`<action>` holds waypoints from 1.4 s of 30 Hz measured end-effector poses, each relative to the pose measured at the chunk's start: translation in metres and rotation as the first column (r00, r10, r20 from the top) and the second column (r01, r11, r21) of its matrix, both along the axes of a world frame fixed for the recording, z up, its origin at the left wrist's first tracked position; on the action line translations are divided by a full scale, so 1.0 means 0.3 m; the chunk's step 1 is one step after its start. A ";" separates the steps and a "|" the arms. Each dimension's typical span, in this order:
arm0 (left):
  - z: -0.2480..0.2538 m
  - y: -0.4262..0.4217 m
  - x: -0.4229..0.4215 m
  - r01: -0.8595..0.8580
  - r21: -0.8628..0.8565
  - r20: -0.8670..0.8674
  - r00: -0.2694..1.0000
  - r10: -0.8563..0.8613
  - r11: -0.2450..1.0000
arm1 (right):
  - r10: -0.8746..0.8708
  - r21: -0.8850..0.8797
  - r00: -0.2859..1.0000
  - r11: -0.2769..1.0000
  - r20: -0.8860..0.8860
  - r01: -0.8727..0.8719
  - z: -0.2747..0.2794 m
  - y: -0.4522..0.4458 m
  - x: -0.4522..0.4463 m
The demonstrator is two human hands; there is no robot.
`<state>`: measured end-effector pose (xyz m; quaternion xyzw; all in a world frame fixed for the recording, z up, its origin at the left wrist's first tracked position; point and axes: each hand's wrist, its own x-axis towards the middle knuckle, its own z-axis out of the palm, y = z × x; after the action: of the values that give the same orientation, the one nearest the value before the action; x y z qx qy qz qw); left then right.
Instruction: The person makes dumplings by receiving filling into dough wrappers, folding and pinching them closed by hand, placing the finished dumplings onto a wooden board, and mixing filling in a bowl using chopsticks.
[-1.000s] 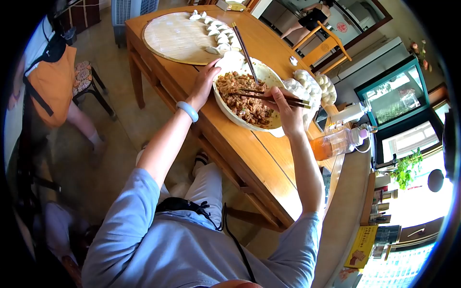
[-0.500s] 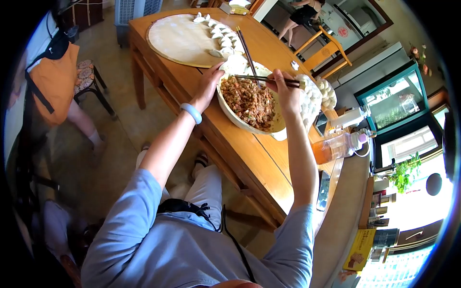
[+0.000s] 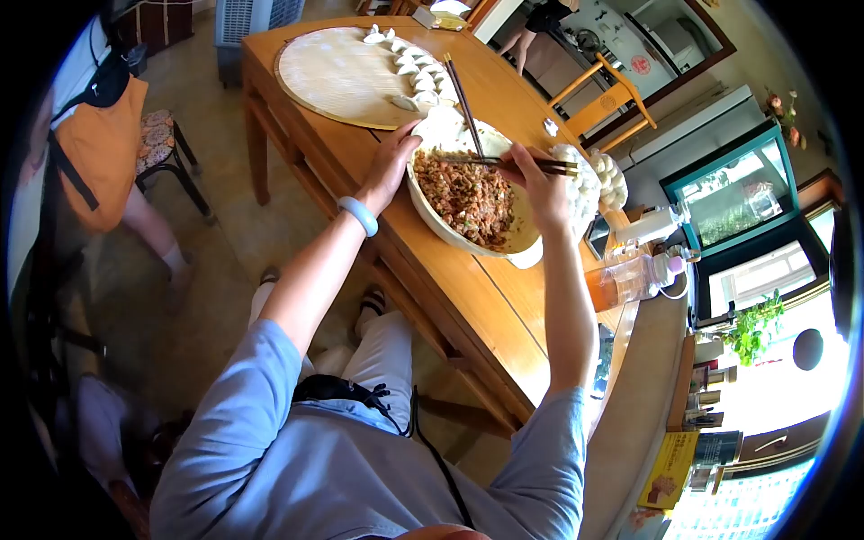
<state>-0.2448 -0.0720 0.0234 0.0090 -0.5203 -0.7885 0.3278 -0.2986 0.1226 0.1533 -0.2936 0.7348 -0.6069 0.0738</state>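
Observation:
A large pale bowl (image 3: 433, 220) of chunky reddish-brown minced filling (image 3: 463, 200) stands near the table's edge. My left hand (image 3: 392, 162) is closed on the bowl's left rim. In my right hand (image 3: 537, 187) is a pair of dark chopsticks (image 3: 556, 166), lying nearly level across the bowl with the tips at the filling's far side. A second pair of chopsticks (image 3: 460, 90) leans up out of the bowl, with no hand on it. Just beyond the bowl, several folded dumplings (image 3: 421, 72) sit along the right side of a round board (image 3: 328, 76).
Bagged white round items (image 3: 612, 180) lie right of the bowl, near a bottle of amber liquid (image 3: 621, 281). A wooden chair (image 3: 612, 99) is at the table's far side. One person (image 3: 99, 135) is at left, another (image 3: 540, 22) in the far room.
My right hand has shifted a little with its chopsticks, whose tips now lie lower at the filling. My left hand stays on the rim. The person in the far room has moved left.

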 end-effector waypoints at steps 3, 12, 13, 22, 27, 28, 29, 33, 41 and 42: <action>0.009 0.006 0.009 -0.010 0.002 -0.001 1.000 0.010 1.000 | -0.036 0.062 0.999 0.997 0.038 0.034 0.052 0.108 -0.037; -0.005 -0.002 -0.010 0.062 0.083 -0.042 0.997 -0.059 0.995 | -0.045 -0.150 0.998 0.988 -0.047 0.038 0.003 0.009 -0.042; -0.004 -0.002 -0.010 0.054 0.075 -0.041 0.998 -0.051 0.996 | -0.047 -0.159 0.998 0.986 -0.041 0.040 -0.017 -0.015 -0.049; -0.013 -0.008 -0.014 0.059 0.087 -0.054 0.997 -0.054 0.994 | -0.052 -0.006 0.999 0.999 -0.001 0.052 0.057 0.103 -0.059; -0.011 -0.004 -0.011 0.062 0.093 -0.055 0.997 -0.057 0.994 | -0.017 -0.094 1.000 0.995 0.009 0.018 -0.038 0.009 -0.066; -0.016 -0.003 -0.015 0.037 0.068 -0.050 0.998 -0.034 0.997 | 0.003 -0.105 1.000 0.995 0.019 -0.001 -0.047 0.007 -0.076; -0.014 -0.001 -0.013 0.011 0.044 -0.045 0.999 -0.009 0.999 | -0.014 -0.043 0.999 0.999 0.030 0.015 -0.020 0.010 -0.063; -0.008 0.000 -0.009 0.036 0.093 -0.061 0.998 -0.030 0.995 | -0.045 0.016 0.999 0.999 0.015 0.045 0.063 0.048 -0.019; -0.015 -0.003 -0.019 0.050 0.077 -0.074 0.996 -0.044 0.996 | 0.050 0.019 0.998 0.999 0.040 -0.050 0.012 0.016 -0.004; -0.003 0.001 -0.007 0.041 0.057 -0.061 0.997 -0.038 0.998 | 0.012 0.042 0.999 0.999 0.050 -0.014 0.031 0.041 -0.019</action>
<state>-0.2469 -0.0716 0.0224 -0.0153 -0.4874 -0.8094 0.3271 -0.3043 0.1349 0.1627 -0.2815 0.7435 -0.5979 0.1021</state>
